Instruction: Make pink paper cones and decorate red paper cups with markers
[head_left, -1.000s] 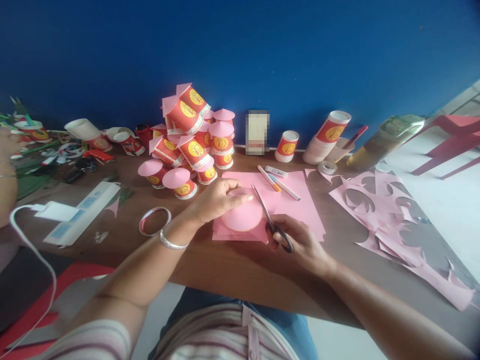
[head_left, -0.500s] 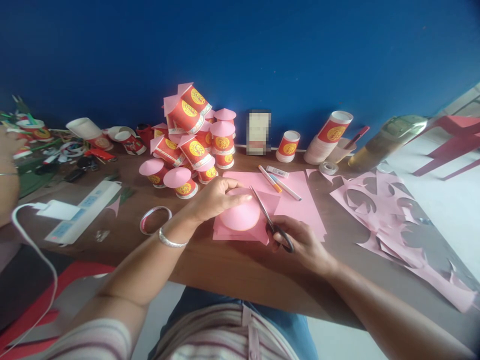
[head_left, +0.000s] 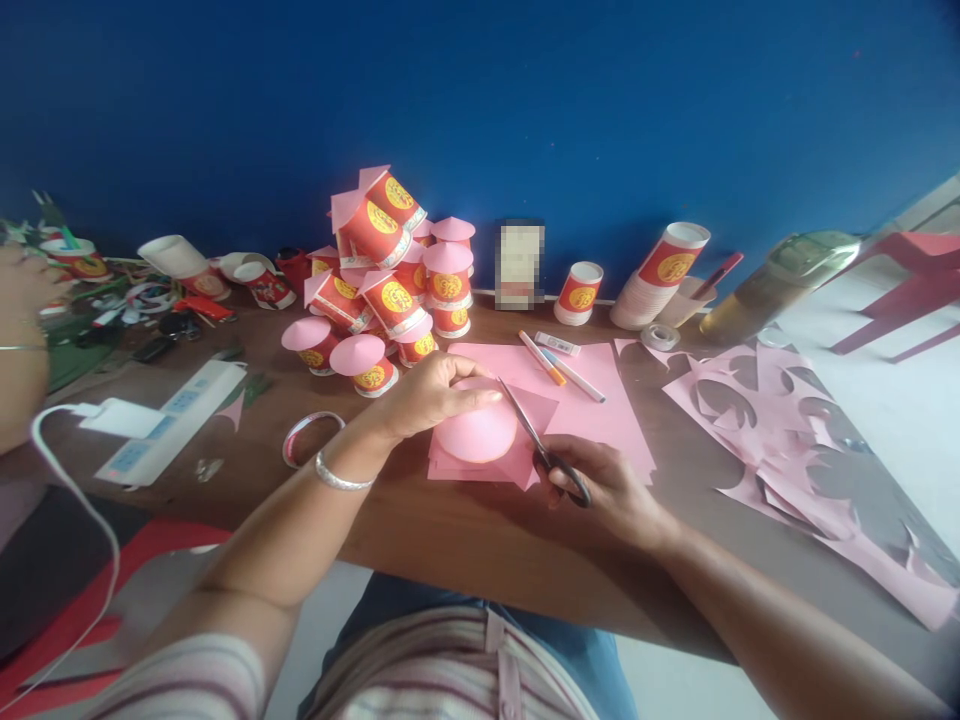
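Note:
My left hand (head_left: 442,393) pinches a piece of pink paper (head_left: 478,430) by its upper left side, thumb on top. The lower edge of the piece is rounded with an orange line along it, and a pointed flap stands off to the right. My right hand (head_left: 600,480) is closed round the dark handles of a pair of scissors (head_left: 544,450), whose blades point up and left over the right part of the paper. More pink sheets (head_left: 619,430) lie flat underneath. On them rest an orange-capped marker (head_left: 541,358), a blue-and-white pen (head_left: 577,378) and a small white packet (head_left: 556,343).
Red paper cups with pink cone tops (head_left: 390,300) are piled behind my left hand. Pink paper offcuts (head_left: 787,430) spread at right. A tape roll (head_left: 660,338), a cup stack (head_left: 660,275) and a bottle (head_left: 780,285) stand behind. A power strip (head_left: 172,425) and another person's hand (head_left: 26,285) are at left.
The paper piece has turned slightly and shifted a little left against the scissors. Both hands keep their grips. At the left edge, the other person's hand has moved slightly into view.

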